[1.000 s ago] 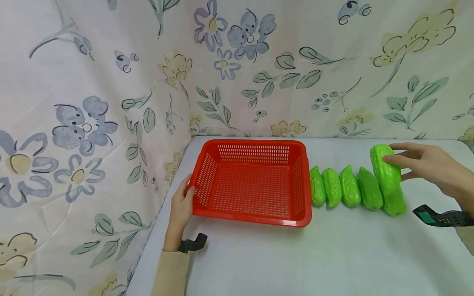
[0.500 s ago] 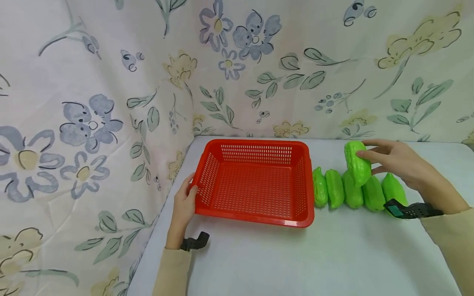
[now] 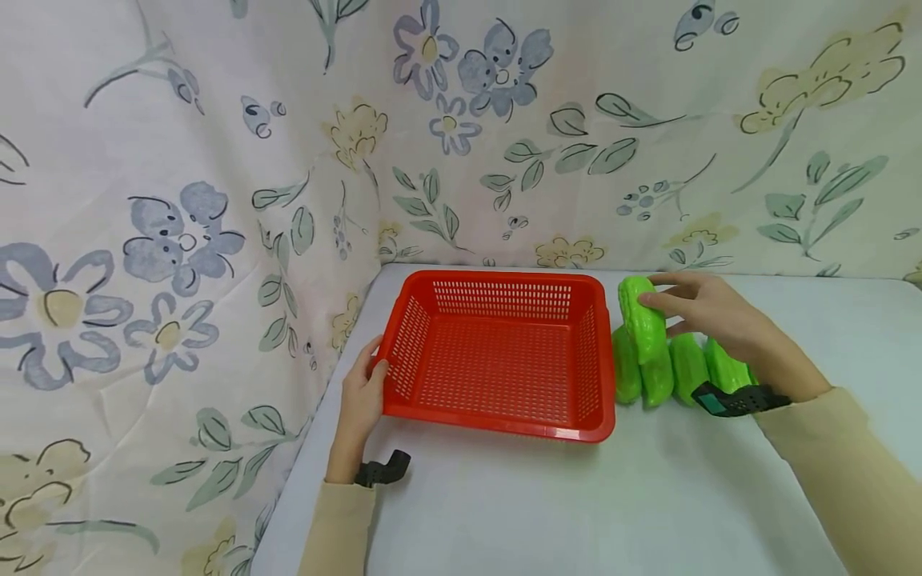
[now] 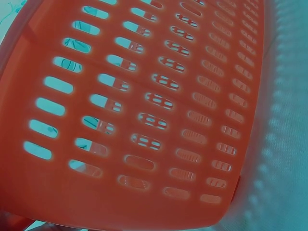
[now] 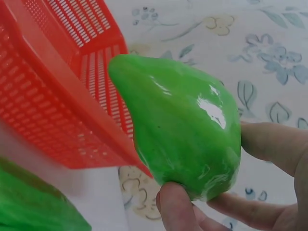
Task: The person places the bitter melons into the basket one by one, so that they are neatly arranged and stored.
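Observation:
A red perforated plastic basket [image 3: 497,370] stands on the white table with nothing inside it. My left hand [image 3: 362,394] holds its left rim, thumb over the edge; the left wrist view shows the slotted basket wall [image 4: 108,62] close up, with almost none of the hand. In my right hand [image 3: 709,310] is a glossy green bitter melon [image 3: 643,324], pinched between thumb and fingers and raised just off the basket's right side. The right wrist view shows this melon's tapered end toward the basket. Below it, several more bitter melons [image 3: 657,378] lie in a row, partly covered by the hand.
The row of melons begins right beside the basket's right wall [image 3: 603,360]. A floral cloth [image 3: 547,160] hangs behind and to the left of the white table [image 3: 497,504].
My right hand has carried the held bitter melon leftward over the row toward the basket. The left hand stays on the basket rim; the view has shifted slightly.

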### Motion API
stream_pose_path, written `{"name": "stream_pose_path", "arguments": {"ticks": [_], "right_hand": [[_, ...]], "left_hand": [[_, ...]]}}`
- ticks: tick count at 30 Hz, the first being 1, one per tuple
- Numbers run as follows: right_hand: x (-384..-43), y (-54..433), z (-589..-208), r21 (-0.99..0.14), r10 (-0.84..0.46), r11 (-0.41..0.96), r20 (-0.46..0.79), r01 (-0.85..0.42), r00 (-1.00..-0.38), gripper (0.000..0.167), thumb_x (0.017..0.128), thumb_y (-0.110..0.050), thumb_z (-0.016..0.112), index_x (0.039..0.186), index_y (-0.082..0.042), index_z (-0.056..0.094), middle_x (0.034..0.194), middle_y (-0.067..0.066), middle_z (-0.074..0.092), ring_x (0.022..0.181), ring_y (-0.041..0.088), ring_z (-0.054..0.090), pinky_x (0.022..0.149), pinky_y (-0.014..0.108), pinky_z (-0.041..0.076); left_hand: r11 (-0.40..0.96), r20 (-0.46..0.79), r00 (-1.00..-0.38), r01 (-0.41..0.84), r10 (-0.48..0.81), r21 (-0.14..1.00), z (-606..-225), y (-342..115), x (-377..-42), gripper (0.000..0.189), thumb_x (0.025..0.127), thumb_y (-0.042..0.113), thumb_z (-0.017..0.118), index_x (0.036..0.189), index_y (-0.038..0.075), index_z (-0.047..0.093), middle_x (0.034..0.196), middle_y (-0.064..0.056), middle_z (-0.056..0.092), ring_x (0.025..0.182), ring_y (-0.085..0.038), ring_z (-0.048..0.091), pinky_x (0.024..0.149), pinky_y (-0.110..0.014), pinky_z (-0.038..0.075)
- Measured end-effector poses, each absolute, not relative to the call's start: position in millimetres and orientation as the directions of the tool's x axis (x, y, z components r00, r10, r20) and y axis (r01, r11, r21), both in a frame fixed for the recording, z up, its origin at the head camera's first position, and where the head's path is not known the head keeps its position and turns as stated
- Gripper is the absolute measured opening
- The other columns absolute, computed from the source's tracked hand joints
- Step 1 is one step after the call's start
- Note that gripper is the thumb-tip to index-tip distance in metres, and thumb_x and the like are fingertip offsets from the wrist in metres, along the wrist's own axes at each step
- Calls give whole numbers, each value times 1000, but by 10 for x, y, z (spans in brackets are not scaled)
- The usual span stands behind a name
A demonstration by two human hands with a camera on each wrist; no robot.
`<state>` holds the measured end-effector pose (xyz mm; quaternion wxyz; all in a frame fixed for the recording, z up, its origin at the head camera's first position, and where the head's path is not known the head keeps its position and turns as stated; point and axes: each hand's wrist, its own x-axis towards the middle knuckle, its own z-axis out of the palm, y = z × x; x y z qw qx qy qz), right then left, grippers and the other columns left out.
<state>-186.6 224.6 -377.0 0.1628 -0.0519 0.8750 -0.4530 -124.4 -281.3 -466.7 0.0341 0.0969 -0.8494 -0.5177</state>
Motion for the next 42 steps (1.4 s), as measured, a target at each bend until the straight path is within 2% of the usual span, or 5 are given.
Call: {"name": "stream_pose_path", "arguments": {"ticks": [7, 17, 27, 37, 42], "right_hand": [[-1883, 2045, -3784, -826, -256, 560, -248, 66, -934, 81, 102, -54, 58, 160, -3, 33, 152, 28, 50, 123, 39, 61, 92, 49, 61], [-1956, 1675, -3790, -875, -307, 481, -231, 59, -923, 77, 100, -51, 65, 156, -4, 41, 146, 24, 56, 121, 39, 63, 88, 48, 63], [-2074, 1196, -3828, -904, -344, 415, -256, 99, -903, 69, 98, -44, 70, 150, -4, 47, 134, 21, 61, 97, 26, 71, 84, 41, 64], [-2171, 736, -3877, -938, -374, 316, -261, 142, -890, 62, 96, -40, 73, 145, -8, 53, 129, 17, 64, 101, 30, 70, 87, 47, 63], [-2222, 542, -3891, -943, -380, 295, -262, 153, -887, 61, 97, -40, 73, 146, -9, 53, 128, 15, 64, 101, 30, 70, 86, 43, 64]], "left_hand": [[441, -44, -982, -123, -186, 889, -4681, -2779, -1269, 51, 110, 24, 45, 160, 28, 41, 150, -14, 57, 110, -33, 65, 89, -45, 63], [451, -31, -981, -116, -191, 885, -4670, -2797, -1249, 51, 110, 24, 44, 160, 27, 41, 146, -14, 59, 108, -33, 65, 89, -46, 63], [450, -35, -980, -122, -198, 885, -4672, -2792, -1239, 51, 109, 25, 44, 160, 28, 41, 148, -14, 58, 111, -33, 64, 90, -45, 63], [456, -5, -981, -94, -194, 885, -4661, -2793, -1217, 49, 110, 23, 43, 159, 27, 43, 140, -16, 62, 111, -31, 63, 93, -47, 59], [458, -10, -981, -100, -193, 883, -4657, -2804, -1217, 49, 110, 24, 43, 159, 29, 43, 141, -15, 62, 111, -32, 63, 91, -44, 59]]}}
